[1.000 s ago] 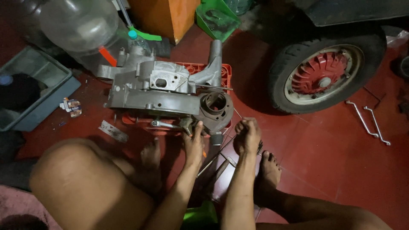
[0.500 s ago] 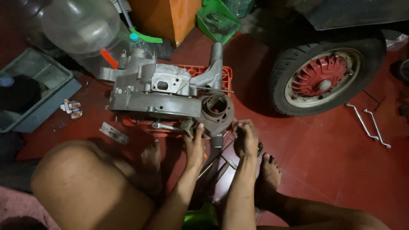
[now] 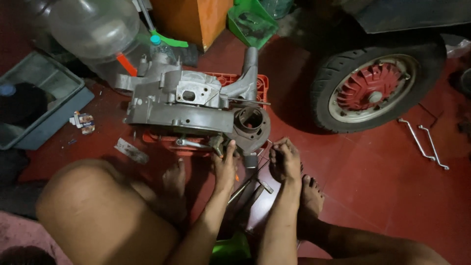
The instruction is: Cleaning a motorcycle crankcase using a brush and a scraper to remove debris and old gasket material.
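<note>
Above left hand [image 3: 225, 164], engine case [image 3: 191, 105]

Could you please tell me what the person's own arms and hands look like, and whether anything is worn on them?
Both arms are bare as far as they show, with no sleeves in view. The left hand and right hand wear no gloves, and I can see no watch, ring or bracelet. The fingers carry dark smudges, seemingly grease or dirt.

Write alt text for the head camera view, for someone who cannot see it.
A person sitting on a red floor reaches both hands to a grey engine casing resting on a red crate: left hand at its round cylinder opening, right hand beside it. A wheel stands at right.
</note>
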